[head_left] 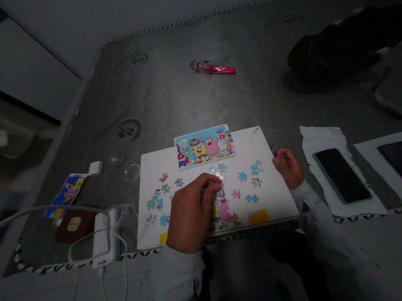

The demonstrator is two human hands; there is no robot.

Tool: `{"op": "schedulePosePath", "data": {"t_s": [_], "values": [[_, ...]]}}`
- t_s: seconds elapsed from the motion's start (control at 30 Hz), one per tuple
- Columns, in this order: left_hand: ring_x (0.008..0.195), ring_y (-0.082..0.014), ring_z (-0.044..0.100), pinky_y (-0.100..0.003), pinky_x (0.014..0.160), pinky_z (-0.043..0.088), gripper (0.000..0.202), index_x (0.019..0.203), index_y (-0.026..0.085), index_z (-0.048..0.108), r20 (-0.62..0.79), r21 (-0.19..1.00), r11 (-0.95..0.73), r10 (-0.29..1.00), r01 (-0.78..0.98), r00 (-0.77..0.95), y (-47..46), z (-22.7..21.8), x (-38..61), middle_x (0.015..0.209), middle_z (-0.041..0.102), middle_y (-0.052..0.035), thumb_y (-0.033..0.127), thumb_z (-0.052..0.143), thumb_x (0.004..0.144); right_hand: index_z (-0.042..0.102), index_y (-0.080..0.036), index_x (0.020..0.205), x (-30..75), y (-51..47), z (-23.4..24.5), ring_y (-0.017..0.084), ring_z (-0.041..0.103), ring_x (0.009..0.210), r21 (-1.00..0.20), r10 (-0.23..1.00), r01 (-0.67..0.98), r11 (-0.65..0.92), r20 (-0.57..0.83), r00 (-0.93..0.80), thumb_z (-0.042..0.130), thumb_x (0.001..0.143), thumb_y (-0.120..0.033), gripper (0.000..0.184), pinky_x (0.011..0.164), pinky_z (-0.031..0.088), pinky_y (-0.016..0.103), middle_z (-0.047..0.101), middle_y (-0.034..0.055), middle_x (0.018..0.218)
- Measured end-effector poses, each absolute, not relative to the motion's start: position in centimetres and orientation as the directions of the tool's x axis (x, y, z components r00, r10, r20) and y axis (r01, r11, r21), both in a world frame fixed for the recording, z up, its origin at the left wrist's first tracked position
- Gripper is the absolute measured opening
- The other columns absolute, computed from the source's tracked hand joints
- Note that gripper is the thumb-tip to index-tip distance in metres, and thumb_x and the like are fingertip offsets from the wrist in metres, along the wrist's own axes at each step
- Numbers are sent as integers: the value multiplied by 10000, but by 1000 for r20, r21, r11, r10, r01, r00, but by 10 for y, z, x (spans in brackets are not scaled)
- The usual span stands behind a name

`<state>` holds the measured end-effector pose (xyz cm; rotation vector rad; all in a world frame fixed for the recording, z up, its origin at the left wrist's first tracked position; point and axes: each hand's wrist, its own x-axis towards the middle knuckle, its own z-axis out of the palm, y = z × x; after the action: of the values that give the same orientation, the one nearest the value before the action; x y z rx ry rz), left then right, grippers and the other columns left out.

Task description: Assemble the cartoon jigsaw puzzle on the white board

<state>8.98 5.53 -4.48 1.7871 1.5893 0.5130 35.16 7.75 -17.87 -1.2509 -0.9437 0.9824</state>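
Note:
My left hand (191, 213) reaches over a white board (267, 160), its thumb and fingertips pinched at a pale pink jigsaw puzzle piece (220, 175). Directly under the fingertips lies a joined part of the jigsaw puzzle (226, 210), pink and yellow, partly covered by this hand. Curled at the board's right edge, my right hand (290, 168) grips the rim. Loose blue puzzle pieces (242, 176) are scattered to the right of the joined part, and mixed-colour pieces (153, 202) lie on the left. A cartoon picture card (206, 147) rests across the board's far edge.
Right of the board, two phones (342, 175) lie on white paper. A white power strip (103, 239) with cables, a brown box (75, 225) and a colourful packet (68, 192) are at left. Farther back are a red tube-like item (214, 69) and a dark bag-like object (341, 47).

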Motion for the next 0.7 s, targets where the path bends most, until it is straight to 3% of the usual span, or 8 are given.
{"op": "schedulePosePath", "data": {"t_s": [0.17, 0.33, 0.7], "values": [[957, -172, 690, -303, 864, 452, 144, 967, 305, 733, -157, 673, -27, 971, 739, 178, 55, -50, 94, 990, 755, 77, 306, 591, 943, 429, -256, 814, 352, 77, -181, 81, 255, 376, -994, 953, -88, 63, 34, 302, 716, 755, -588, 443, 371, 172, 229, 355, -99, 460], [939, -197, 688, -336, 832, 461, 143, 955, 294, 728, -139, 588, -52, 977, 807, 164, 55, -53, 95, 992, 753, 56, 343, 595, 944, 440, -251, 786, 351, 78, -175, 80, 286, 370, -994, 955, -92, 63, 33, 294, 741, 717, -607, 471, 369, 193, 225, 353, -95, 459], [947, -195, 671, -336, 843, 458, 91, 937, 288, 723, -124, 581, -72, 977, 811, 176, 55, -53, 96, 990, 737, 36, 305, 635, 921, 440, -251, 794, 351, 78, -171, 81, 287, 352, -995, 956, -85, 52, 25, 294, 735, 714, -599, 463, 354, 187, 224, 373, -95, 440]]}}
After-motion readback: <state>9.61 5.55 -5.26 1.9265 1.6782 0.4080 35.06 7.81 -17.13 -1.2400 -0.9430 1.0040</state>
